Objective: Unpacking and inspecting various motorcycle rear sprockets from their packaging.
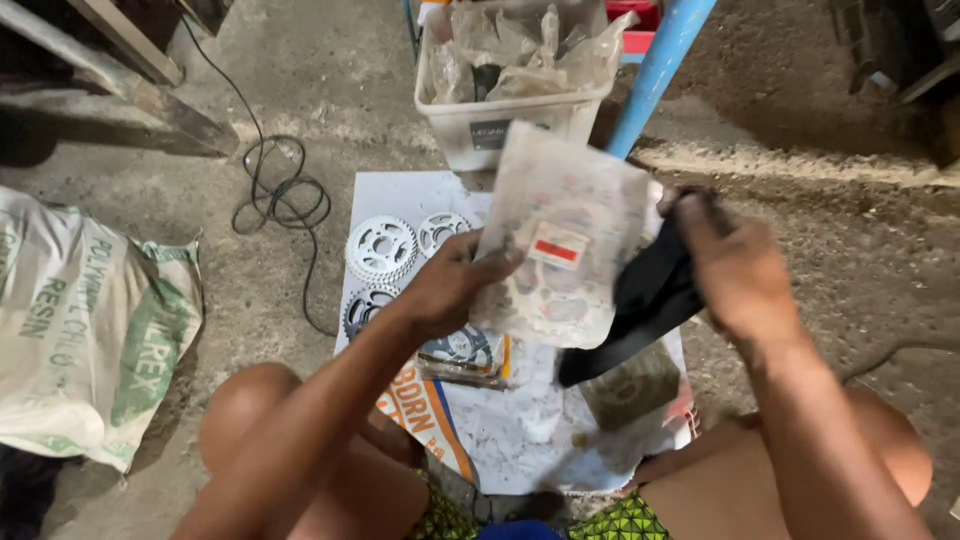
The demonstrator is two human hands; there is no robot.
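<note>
Left hand (445, 290) raised mid-air, grip pinching clear plastic packet (560, 240) at its lower left edge. Right hand (735, 270) alongside, grip clenched on black cloth (645, 300) just right of packet.

Both arms are left bare to the shoulder, with no sleeves seen. Shorts (620, 520) in a green and yellow pattern are worn. The knees are uncovered.
</note>
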